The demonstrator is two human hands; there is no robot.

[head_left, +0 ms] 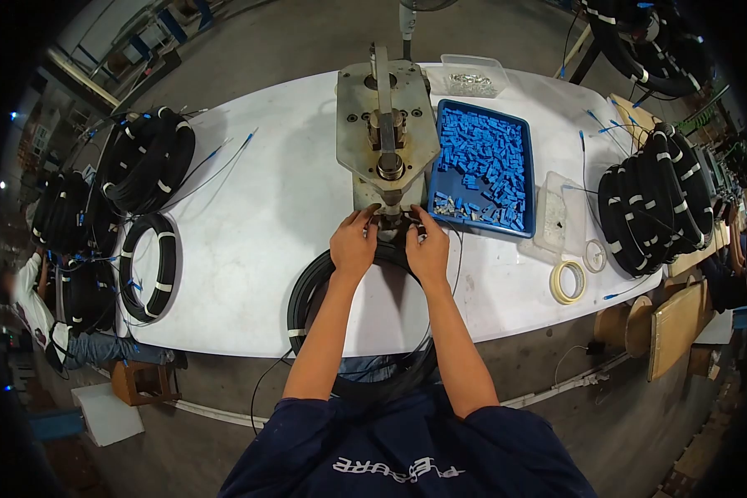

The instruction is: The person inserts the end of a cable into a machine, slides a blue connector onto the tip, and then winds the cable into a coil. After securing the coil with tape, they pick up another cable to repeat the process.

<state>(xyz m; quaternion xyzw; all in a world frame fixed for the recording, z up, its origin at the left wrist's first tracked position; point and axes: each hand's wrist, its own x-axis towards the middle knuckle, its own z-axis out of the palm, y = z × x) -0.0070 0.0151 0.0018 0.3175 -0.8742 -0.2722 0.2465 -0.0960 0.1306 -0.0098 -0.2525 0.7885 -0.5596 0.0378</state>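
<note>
A metal press (388,124) stands at the middle of the white table. Both hands are at its base, one on each side of the lower tool. My left hand (354,242) has its fingers bent together at the tool's left side; what they pinch is too small to make out. From the right, my right hand (427,246) reaches in with fingers closed at the same spot, its hold also hidden. A black cable coil (301,290) lies under my forearms and hangs over the table's front edge. Thin cable runs beside my right hand.
Right of the press is a blue tray (529,178) of small blue parts, with a clear box (473,76) behind it. Tape rolls (568,283) and cable coils (651,203) are farther right. More coils (148,162) lie left. A person (37,307) is at far left.
</note>
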